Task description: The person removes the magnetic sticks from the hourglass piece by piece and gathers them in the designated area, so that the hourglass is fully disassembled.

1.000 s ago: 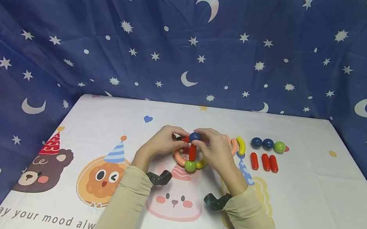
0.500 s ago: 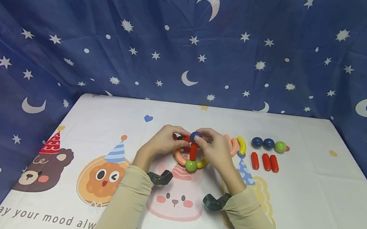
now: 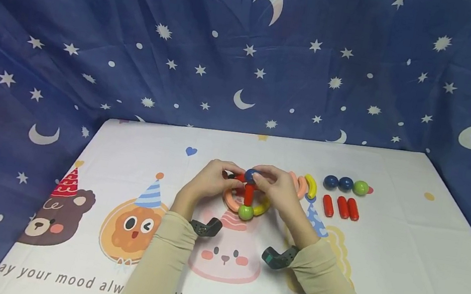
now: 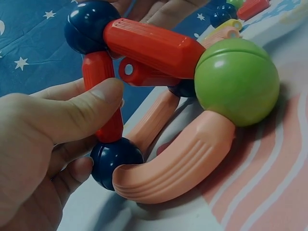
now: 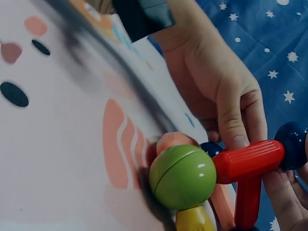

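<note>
Near the middle of the table stands a magnetic rod-and-ball frame. Its top blue ball [image 3: 251,175] is held by my right hand [image 3: 278,190], the thumb against its front. My left hand [image 3: 210,180] pinches an upright red rod [image 4: 97,70] between that ball and a lower blue ball [image 4: 115,161]. Another red rod [image 3: 248,194] slopes down to a green ball [image 3: 246,213]. Curved pink [image 3: 231,201] and yellow [image 3: 261,208] rods form the base ring. In the left wrist view, a further red rod [image 4: 149,74] shows its metal-tipped end. The fingers hide the frame's far side.
Right of the hands lie loose curved pink rods [image 3: 301,187] and a yellow one [image 3: 310,186]. Farther right are blue balls [image 3: 345,184], a green ball [image 3: 361,188] and red rods [image 3: 342,207]. A blue starry curtain [image 3: 247,67] hangs behind the table.
My right thumb has moved up from beneath the top blue ball onto its front. The left hand keeps its grip, and the loose pieces lie as before.
</note>
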Demonstrator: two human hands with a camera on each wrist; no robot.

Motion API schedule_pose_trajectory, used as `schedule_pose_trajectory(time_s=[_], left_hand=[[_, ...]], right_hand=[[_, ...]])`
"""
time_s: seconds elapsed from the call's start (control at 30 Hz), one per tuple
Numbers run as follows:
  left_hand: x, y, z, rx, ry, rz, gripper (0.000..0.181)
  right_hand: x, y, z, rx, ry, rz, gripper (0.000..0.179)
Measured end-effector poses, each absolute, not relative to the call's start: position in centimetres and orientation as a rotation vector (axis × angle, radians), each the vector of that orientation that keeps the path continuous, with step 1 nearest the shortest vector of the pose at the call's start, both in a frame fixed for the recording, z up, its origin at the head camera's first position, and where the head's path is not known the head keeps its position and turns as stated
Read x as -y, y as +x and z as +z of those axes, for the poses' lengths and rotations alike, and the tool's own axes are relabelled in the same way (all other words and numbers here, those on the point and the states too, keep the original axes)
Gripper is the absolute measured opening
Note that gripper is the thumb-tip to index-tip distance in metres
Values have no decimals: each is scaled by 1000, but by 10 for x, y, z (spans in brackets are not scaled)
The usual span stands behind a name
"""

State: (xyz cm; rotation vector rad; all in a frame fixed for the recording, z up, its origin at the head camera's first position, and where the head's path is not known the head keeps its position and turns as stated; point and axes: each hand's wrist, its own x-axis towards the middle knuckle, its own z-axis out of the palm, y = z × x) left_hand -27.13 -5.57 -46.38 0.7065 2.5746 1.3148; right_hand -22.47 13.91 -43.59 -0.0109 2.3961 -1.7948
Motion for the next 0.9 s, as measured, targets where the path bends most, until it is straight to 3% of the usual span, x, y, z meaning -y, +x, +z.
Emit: schedule_pose_trajectory(time_s=[0.53, 0.9], left_hand=[[56, -273, -466, -2522, 668, 1367, 24], [54, -273, -466, -2507, 707, 1390, 22]], right_hand=[[-157, -232, -427, -1797, 112, -2259, 45], [-150, -226, -434, -2191, -254, -1886, 36]])
